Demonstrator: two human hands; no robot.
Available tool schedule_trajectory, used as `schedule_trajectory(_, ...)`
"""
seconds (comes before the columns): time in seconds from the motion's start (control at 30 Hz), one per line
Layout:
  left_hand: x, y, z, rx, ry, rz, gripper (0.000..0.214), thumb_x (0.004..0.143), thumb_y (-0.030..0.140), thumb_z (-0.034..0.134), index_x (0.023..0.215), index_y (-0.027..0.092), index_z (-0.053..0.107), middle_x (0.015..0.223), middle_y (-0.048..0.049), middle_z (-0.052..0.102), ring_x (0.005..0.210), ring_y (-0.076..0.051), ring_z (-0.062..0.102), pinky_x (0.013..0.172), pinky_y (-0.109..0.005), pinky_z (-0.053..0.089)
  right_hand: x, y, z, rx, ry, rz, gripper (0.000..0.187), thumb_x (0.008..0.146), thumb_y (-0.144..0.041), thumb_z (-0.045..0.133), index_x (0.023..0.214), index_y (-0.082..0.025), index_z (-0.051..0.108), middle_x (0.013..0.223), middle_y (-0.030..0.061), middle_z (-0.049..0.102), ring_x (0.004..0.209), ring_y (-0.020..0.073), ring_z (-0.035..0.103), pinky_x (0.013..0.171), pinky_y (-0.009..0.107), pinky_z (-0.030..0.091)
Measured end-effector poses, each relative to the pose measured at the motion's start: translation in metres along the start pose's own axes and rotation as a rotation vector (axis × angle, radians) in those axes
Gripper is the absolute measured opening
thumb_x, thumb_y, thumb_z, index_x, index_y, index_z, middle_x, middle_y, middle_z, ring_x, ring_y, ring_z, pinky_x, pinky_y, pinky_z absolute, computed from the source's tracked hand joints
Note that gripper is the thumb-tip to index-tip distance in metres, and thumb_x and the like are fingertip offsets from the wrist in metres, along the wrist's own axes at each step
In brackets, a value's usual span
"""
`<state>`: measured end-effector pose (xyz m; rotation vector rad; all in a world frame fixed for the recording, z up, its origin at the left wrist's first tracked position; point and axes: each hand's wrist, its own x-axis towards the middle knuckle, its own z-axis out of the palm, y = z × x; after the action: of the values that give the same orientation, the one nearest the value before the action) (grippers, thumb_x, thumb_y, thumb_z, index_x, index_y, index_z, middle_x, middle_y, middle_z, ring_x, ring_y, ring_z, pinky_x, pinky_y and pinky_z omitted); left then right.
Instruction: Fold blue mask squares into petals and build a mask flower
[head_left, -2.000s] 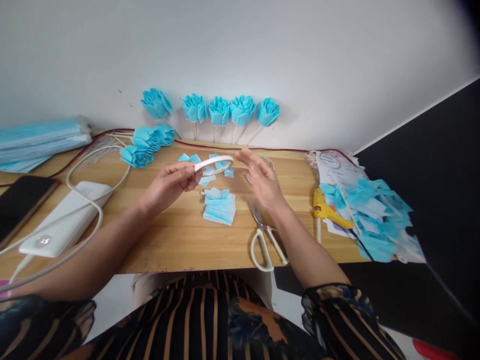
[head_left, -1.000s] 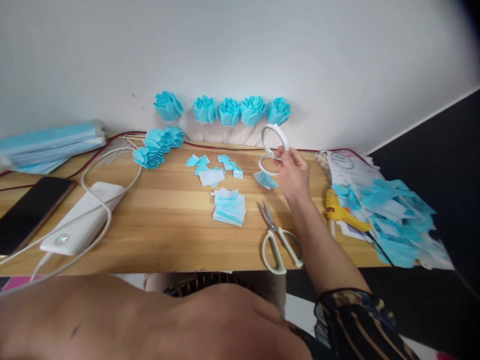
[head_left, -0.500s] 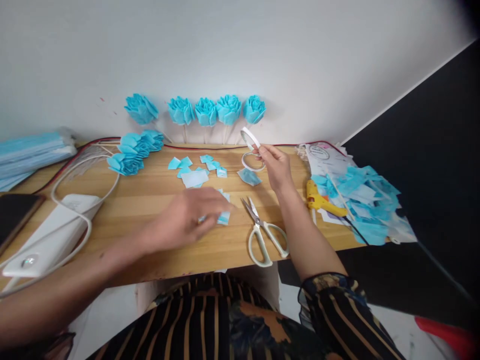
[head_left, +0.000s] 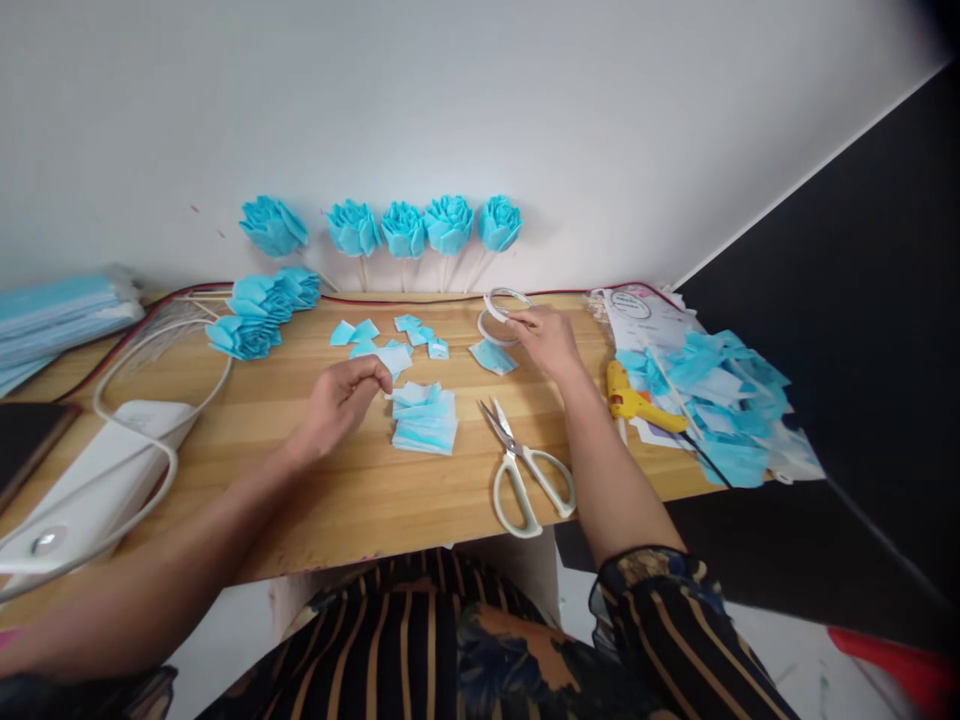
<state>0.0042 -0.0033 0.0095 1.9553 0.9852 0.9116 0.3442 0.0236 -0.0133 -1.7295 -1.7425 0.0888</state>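
White tape roll (head_left: 490,304) moved from left hand (head_left: 336,408) to right hand (head_left: 546,342); now lowered beyond its fingertips, apparently over the second roll (head_left: 496,343). Blue stack (head_left: 426,420), earlier partly under left hand, now just right of it.

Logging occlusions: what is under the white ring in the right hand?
Partly visible: a second white ring on the wooden table. The held ring and right hand cover the rest.

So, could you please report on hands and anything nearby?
Right hand holds white tape roll. Left hand pinched beside blue-white fabric stack. Scissors open nearby.
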Motion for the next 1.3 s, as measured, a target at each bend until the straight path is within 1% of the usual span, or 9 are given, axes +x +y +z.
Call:
schedule_trajectory(0.2, 0.001, 0.001, 0.0, -0.015, -0.031, 0.028, 0.023, 0.084, 0.03, 0.05, 0.07, 0.019, 0.063, 0.069, -0.0014, 0.064, 0.069, -0.018, 0.058, 0.07, -0.03, 0.044, -0.004, -0.015, -0.005, 0.403, -0.001, 0.067, 0.023, 0.084, -0.035, 0.068, 0.095, -0.02, 0.081, 0.099, 0.0058, 0.081, 0.092, 0.0217, 0.072, 0.089, 0.037, 0.053)
schedule_trajectory(0.37, 0.001, -0.002, 0.003, -0.085, 0.047, -0.025, 0.021, 0.087, 0.031, 0.055, 0.082, 0.018, 0.07, 0.071, -0.0009, 0.065, 0.067, -0.016, 0.056, 0.067, -0.028, 0.043, -0.014, -0.04, -0.01, 0.784, -0.136, 0.086, 0.03, 0.081, -0.049, 0.072, 0.088, -0.021, 0.08, 0.088, 0.0023, 0.079, 0.085, 0.0188, 0.071, 0.084, 0.032, 0.055)
schedule_trajectory(0.5, 0.003, -0.001, 0.004, -0.14, 0.159, 0.022, 0.023, 0.088, 0.031, 0.062, 0.101, 0.018, 0.076, 0.093, -0.0054, 0.072, 0.077, -0.016, 0.059, 0.067, -0.027, 0.043, -0.022, -0.057, -0.013, 0.786, -0.316, -0.024, 0.031, 0.085, -0.051, 0.071, 0.084, -0.021, 0.079, 0.085, 0.0022, 0.077, 0.082, 0.0164, 0.068, 0.081, 0.028, 0.053)
schedule_trajectory(0.6, 0.004, 0.003, 0.003, -0.178, 0.173, 0.036, 0.028, 0.088, 0.032, 0.066, 0.111, 0.019, 0.077, 0.103, -0.0081, 0.074, 0.08, -0.017, 0.059, 0.065, -0.026, 0.044, -0.025, -0.067, -0.015, 0.772, -0.449, -0.093, 0.036, 0.086, -0.055, 0.07, 0.085, -0.021, 0.079, 0.085, 0.0035, 0.077, 0.083, 0.0173, 0.068, 0.082, 0.03, 0.053)
schedule_trajectory(0.73, 0.003, 0.008, 0.0, -0.235, 0.076, 0.006, 0.033, 0.091, 0.037, 0.066, 0.116, 0.018, 0.077, 0.086, -0.0063, 0.073, 0.074, -0.016, 0.06, 0.069, -0.028, 0.047, -0.027, -0.078, -0.014, 0.815, -0.571, -0.166, 0.038, 0.084, -0.06, 0.07, 0.086, -0.022, 0.078, 0.084, 0.0037, 0.077, 0.087, 0.02, 0.07, 0.086, 0.035, 0.054)
schedule_trajectory(0.83, 0.002, 0.009, -0.001, -0.295, -0.026, 0.007, 0.029, 0.093, 0.039, 0.065, 0.105, 0.018, 0.079, 0.089, -0.0072, 0.074, 0.072, -0.015, 0.06, 0.069, -0.029, 0.048, -0.029, -0.081, -0.011, 0.853, -0.617, -0.184, 0.036, 0.085, -0.058, 0.071, 0.087, -0.023, 0.078, 0.083, 0.0034, 0.076, 0.085, 0.0197, 0.069, 0.083, 0.035, 0.055)
schedule_trajectory(0.97, 0.002, 0.011, -0.001, -0.365, -0.105, 0.007, 0.026, 0.091, 0.041, 0.067, 0.09, 0.018, 0.08, 0.078, -0.0047, 0.068, 0.065, -0.013, 0.054, 0.062, -0.027, 0.045, -0.031, -0.077, -0.008, 0.903, -0.623, -0.205, 0.033, 0.087, -0.054, 0.07, 0.09, -0.022, 0.078, 0.084, 0.0037, 0.075, 0.083, 0.0185, 0.068, 0.081, 0.034, 0.054)
schedule_trajectory(1.17, 0.002, 0.01, 0.0, -0.381, -0.19, -0.044, 0.025, 0.086, 0.041, 0.072, 0.091, 0.017, 0.079, 0.078, -0.0035, 0.067, 0.064, -0.012, 0.053, 0.057, -0.025, 0.041, -0.03, -0.075, -0.004, 0.799, -0.589, -0.205, 0.034, 0.089, -0.054, 0.067, 0.096, -0.024, 0.08, 0.094, 0.0039, 0.078, 0.094, 0.0206, 0.07, 0.091, 0.036, 0.054)
schedule_trajectory(1.3, 0.003, 0.007, -0.001, -0.377, -0.172, -0.07, 0.025, 0.085, 0.042, 0.073, 0.083, 0.017, 0.075, 0.077, -0.0024, 0.065, 0.063, -0.011, 0.053, 0.057, -0.025, 0.041, -0.03, -0.082, -0.013, 0.633, -0.366, -0.157, 0.029, 0.089, -0.047, 0.068, 0.108, -0.028, 0.078, 0.117, 0.0033, 0.077, 0.11, 0.0219, 0.069, 0.097, 0.037, 0.052)
